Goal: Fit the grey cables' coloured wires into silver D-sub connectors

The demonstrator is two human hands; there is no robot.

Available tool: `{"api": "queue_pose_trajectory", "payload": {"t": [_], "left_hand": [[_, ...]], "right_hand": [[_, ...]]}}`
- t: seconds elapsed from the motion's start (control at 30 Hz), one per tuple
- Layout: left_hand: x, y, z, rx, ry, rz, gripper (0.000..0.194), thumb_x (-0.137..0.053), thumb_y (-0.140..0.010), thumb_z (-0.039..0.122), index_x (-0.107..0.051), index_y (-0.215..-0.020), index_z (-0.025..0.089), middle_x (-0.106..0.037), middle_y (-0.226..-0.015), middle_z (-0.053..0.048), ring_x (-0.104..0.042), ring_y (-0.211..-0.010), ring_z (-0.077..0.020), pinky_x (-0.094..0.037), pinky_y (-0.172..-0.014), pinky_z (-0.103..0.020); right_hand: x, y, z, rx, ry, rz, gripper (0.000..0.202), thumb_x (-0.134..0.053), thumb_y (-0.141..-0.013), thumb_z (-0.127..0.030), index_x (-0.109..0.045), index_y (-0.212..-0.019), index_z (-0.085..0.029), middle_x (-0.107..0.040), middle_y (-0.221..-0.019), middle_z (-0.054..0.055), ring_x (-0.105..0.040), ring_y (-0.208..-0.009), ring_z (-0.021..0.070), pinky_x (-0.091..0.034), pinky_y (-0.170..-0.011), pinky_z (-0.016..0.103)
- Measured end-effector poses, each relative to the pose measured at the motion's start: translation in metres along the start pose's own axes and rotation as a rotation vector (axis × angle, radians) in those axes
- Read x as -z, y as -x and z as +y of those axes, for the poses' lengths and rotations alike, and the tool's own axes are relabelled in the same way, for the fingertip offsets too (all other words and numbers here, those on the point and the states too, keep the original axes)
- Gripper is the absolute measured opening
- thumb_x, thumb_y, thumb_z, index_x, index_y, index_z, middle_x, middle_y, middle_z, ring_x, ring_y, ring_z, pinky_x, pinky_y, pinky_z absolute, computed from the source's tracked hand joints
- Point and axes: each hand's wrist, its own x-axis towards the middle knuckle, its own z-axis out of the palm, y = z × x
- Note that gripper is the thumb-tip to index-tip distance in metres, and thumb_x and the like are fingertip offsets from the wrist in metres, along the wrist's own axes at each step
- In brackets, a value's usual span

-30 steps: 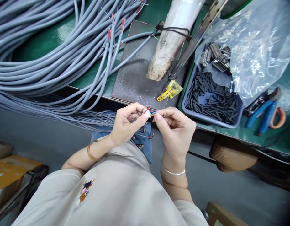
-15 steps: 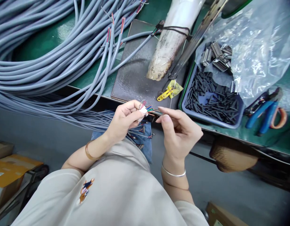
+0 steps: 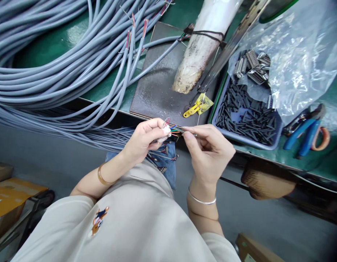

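Observation:
My left hand [image 3: 146,137] is closed around the end of a cable, with coloured wires [image 3: 173,129] fanning out past its thumb. Red, blue, green and orange strands show among them, and something white covers the thumb tip. Facing it, my right hand [image 3: 208,149] pinches a thin dark piece [image 3: 181,128] between thumb and forefinger, right at the wires; its exact kind is too small to tell. Both hands are in front of the bench edge, above my lap. Several cable ends with small connectors [image 3: 165,149] hang just below.
Grey cables [image 3: 61,72] lie in thick loops at left. A dark plate [image 3: 154,83] carries a yellow tool [image 3: 192,109] beneath a white-wrapped post [image 3: 197,51]. At right are a blue tray [image 3: 247,143] of short black tubes, metal connectors [image 3: 254,65], and blue-handled cutters [image 3: 307,134].
My right thumb and forefinger have closed together more at the wires, and the right hand's fingers are more curled. The left hand keeps its hold; the view has shifted slightly.

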Motion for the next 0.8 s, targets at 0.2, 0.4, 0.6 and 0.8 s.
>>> {"api": "queue_pose_trajectory", "payload": {"t": [0.2, 0.4, 0.6, 0.8], "left_hand": [[0.002, -0.002, -0.005, -0.013, -0.015, -0.061, 0.026, -0.081, -0.072, 0.024, -0.056, -0.071, 0.015, -0.043, -0.057, 0.008, -0.025, -0.045, -0.0008, -0.014, -0.042, -0.016], [0.000, 0.001, -0.006, -0.109, -0.104, -0.061, 0.027, -0.085, -0.070, 0.026, -0.060, -0.069, 0.014, -0.046, -0.056, 0.007, -0.030, -0.048, -0.0017, -0.025, -0.045, -0.016], [-0.001, 0.002, -0.002, -0.183, -0.164, 0.005, 0.027, -0.085, -0.070, 0.025, -0.061, -0.067, 0.014, -0.047, -0.057, 0.006, -0.032, -0.049, -0.0022, -0.028, -0.047, -0.017], [0.003, 0.002, -0.002, -0.170, -0.168, -0.007, 0.024, -0.082, -0.075, 0.030, -0.064, -0.070, 0.014, -0.051, -0.060, 0.004, -0.034, -0.048, -0.0028, -0.026, -0.044, -0.017]], "right_hand": [[-0.001, 0.001, -0.001, 0.007, -0.043, -0.079, 0.005, -0.076, -0.088, -0.021, -0.076, -0.091, -0.025, -0.068, -0.082, -0.002, -0.035, -0.051, 0.0050, -0.024, -0.044, 0.026], [-0.001, 0.000, 0.002, -0.103, -0.221, -0.041, 0.009, -0.071, -0.089, -0.023, -0.068, -0.080, -0.022, -0.060, -0.074, -0.002, -0.051, -0.057, 0.0083, -0.033, -0.046, 0.024], [0.010, -0.017, 0.006, 0.242, -0.324, 0.422, 0.013, -0.061, -0.089, -0.030, -0.070, -0.084, -0.022, -0.036, -0.047, -0.009, -0.021, -0.032, 0.0039, -0.017, -0.034, 0.021], [0.013, -0.015, -0.002, 0.239, -0.036, 0.412, 0.020, -0.066, -0.094, -0.024, -0.069, -0.112, -0.032, -0.067, -0.080, -0.003, -0.067, -0.054, 0.0112, -0.044, -0.043, 0.023]]}}
